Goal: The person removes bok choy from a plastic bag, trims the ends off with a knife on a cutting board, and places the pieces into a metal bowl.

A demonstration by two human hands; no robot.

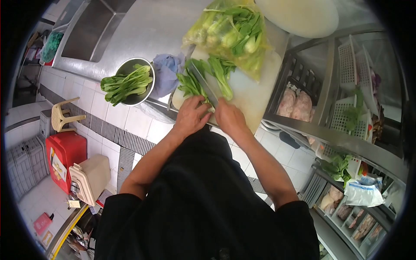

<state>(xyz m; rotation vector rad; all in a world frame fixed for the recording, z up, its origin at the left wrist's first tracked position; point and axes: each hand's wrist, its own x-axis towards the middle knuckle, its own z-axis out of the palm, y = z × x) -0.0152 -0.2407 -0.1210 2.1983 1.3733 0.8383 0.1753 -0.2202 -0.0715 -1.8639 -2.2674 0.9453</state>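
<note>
My right hand [231,116] is closed round the handle of a kitchen knife [203,83], whose blade points away from me over the cutting board [251,97]. Left of the blade, my left hand [190,115] grips the base of a bunch of bok choy [189,84]. Another bok choy [222,77] lies just right of the blade. Behind it, a yellow plastic bag [234,37] full of bok choy rests on the board. At the left stands a metal bowl [149,86] with leafy greens [125,84] hanging over its rim.
A blue cloth [167,73] lies between bowl and board. The sink [93,30] is at the far left, and a round white board [303,15] at the back right. Along the right are raw meat [295,104] in a black crate and white baskets [346,65].
</note>
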